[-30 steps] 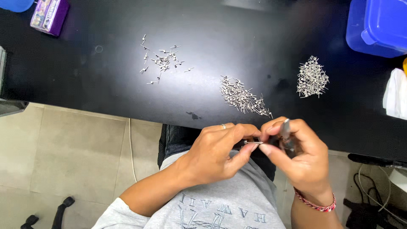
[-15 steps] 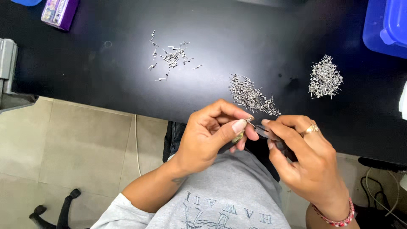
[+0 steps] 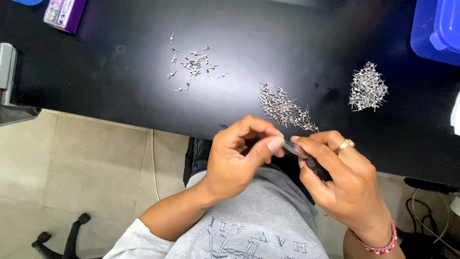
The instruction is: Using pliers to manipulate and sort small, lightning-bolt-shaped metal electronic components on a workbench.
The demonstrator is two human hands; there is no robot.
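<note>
My left hand (image 3: 239, 153) and my right hand (image 3: 342, 180) meet above my lap, just in front of the black table's (image 3: 115, 86) near edge. The right hand, with a gold ring and a red bracelet, grips a thin dark tool (image 3: 306, 160) with a metal tip. My left fingertips pinch at that tip; whatever tiny piece sits between them is hidden. Three heaps of small metal parts lie on the table: a scattered one (image 3: 191, 62) at the left, a denser one (image 3: 282, 108) just beyond my hands, and a tight pile (image 3: 366, 88) at the right.
A blue plastic bin (image 3: 438, 29) stands at the table's far right corner. A purple box (image 3: 64, 13) lies at the far left, with a grey metal bracket (image 3: 7, 72) on the left edge. Tiled floor, a chair base (image 3: 57, 237) and cables (image 3: 431, 225) lie below.
Both hands stay together at the table edge. The right hand has turned so its ring shows, and the left fingers have shifted along the tool's tip. The view has moved slightly.
</note>
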